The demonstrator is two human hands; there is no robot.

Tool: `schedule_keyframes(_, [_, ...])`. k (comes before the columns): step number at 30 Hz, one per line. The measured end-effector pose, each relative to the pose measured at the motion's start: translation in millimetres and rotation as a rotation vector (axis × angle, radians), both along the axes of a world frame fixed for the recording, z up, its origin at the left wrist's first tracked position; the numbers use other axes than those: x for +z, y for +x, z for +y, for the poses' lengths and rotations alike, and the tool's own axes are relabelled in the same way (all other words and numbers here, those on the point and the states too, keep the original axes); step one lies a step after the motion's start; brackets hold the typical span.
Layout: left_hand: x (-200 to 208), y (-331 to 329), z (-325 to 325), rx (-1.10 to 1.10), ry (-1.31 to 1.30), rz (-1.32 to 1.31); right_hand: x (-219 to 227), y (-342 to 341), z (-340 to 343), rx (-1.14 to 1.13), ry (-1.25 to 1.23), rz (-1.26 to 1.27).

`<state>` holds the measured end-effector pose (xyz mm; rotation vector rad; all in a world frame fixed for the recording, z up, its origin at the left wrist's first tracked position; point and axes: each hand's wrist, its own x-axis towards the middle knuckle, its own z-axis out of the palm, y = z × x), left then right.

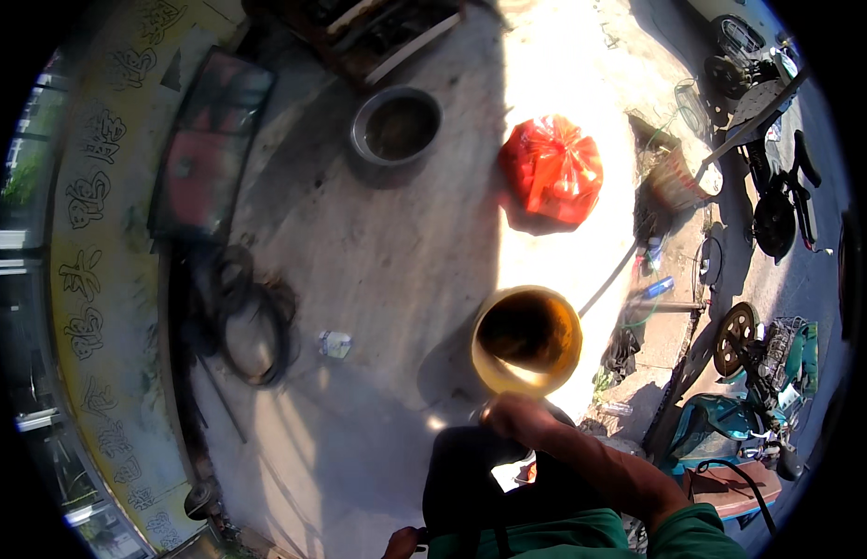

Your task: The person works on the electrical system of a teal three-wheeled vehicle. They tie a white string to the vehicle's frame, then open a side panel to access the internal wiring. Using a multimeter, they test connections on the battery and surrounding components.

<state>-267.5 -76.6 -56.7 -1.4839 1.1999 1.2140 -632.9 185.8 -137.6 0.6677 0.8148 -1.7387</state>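
Observation:
My right hand (517,417) is curled closed above my dark-trousered knee, beside the near rim of a yellow bucket (573,359). Whatever it holds, if anything, is hidden. The bucket's mouth faces up and its inside is mostly in shadow. At the bottom edge, my left hand (402,543) shows only in part, left of my leg; its fingers look closed against something small and dark that I cannot make out. Beyond the bucket, a knotted red plastic bag (552,170) sits full in the sunlight. A round grey metal basin (396,126) stands farther off to its left.
Tyres (254,335) and a framed glass pane (210,149) lean along the yellow wall (93,270) at left. A crumpled packet (334,344) lies on the concrete. On the right are a paint-smeared pail (680,179), a blue can (658,287) and a parked green motorbike (722,415).

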Motion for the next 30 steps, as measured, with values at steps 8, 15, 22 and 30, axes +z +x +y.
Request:
schedule_keyframes(8, [-14.6, -99.9, -140.2, -0.169, -0.004, 0.056, -4.5, -87.1, -18.0, -0.133, 0.17, 0.017])
schedule_keyframes(15, [-69.8, -282.0, -297.3, -0.279, 0.025, 0.003, -13.0, -126.9, -74.0, -0.204, 0.316, 0.075])
schedule_keyframes(22, [-76.5, -480.4, -406.8, -0.25, -0.118, 0.294, -6.6, -199.5, -179.0, -0.452, 0.019, 0.079])
schedule_keyframes(30, [-107.3, -704.4, -338.3, -0.686, -0.01, 0.49, -8.6, -287.1, -170.3, -0.309, 0.382, 0.318])
